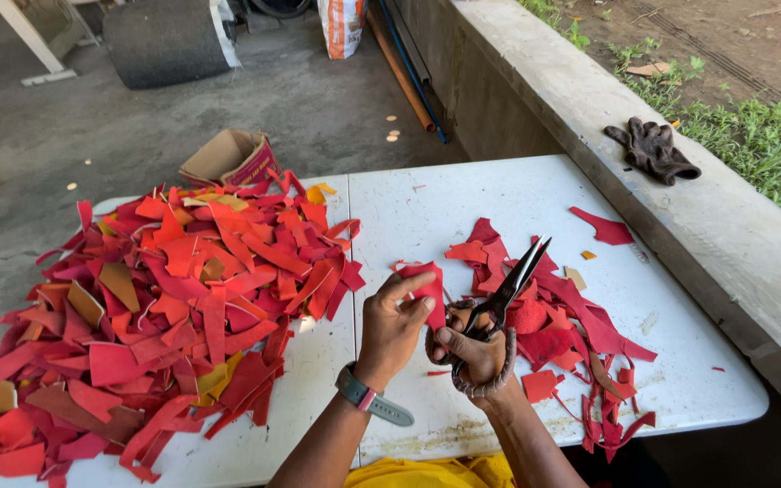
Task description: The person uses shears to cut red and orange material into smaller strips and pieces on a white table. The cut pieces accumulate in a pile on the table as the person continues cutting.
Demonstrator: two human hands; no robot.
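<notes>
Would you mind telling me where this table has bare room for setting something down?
The white table is bare along its far edge, between the big scrap pile and the smaller scrap pile, and at the near right corner. The left half is crowded with scraps.

A dark glove [653, 149] lies on the concrete ledge [589, 99]; left of that ledge, an open cardboard box [230, 157] (floor level), farther back a printed sack [343, 25].

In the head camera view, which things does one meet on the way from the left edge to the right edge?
Big heap of red and orange scraps → left hand holding a red piece → right hand with scissors → smaller pile of red scraps → dark glove on the concrete ledge.
</notes>
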